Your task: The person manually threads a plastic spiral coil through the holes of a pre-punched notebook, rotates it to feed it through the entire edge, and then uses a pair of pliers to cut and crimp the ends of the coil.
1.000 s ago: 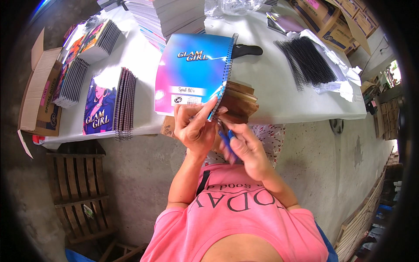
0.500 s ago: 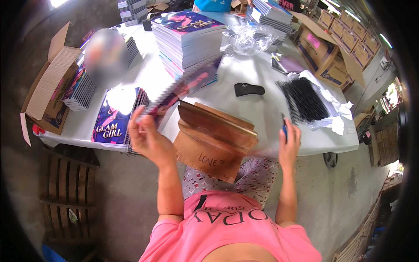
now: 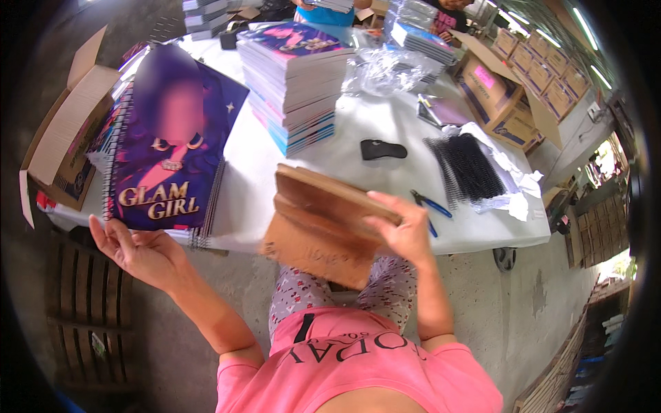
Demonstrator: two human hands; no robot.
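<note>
A spiral notebook (image 3: pixel 219 127) with a purple illustrated cover is tilted up over the pile of bound notebooks (image 3: pixel 219 180) at the table's left. My left hand (image 3: pixel 141 256) grips its lower corner beside the coil, with some fingers spread out. My right hand (image 3: pixel 405 230) holds the right end of a brown stepped stand (image 3: pixel 320 224), thumb in front and fingers over the top. The stand is at the table's near edge, above my lap. Blue-handled cutting pliers (image 3: pixel 435 206) lie on the table just right of that hand.
A tall stack of unbound books (image 3: pixel 303 89) stands mid-table. Near it lies a small black object (image 3: pixel 383 149). Black spiral coils (image 3: pixel 475 165) rest on white wrapping at right. Open cartons stand left (image 3: pixel 65 151) and right (image 3: pixel 492 93). Another person (image 3: pixel 330 15) is across the table.
My left hand has carried the notebook leftward over the pile. My right hand has let go of the pliers on the table and taken hold of the stand.
</note>
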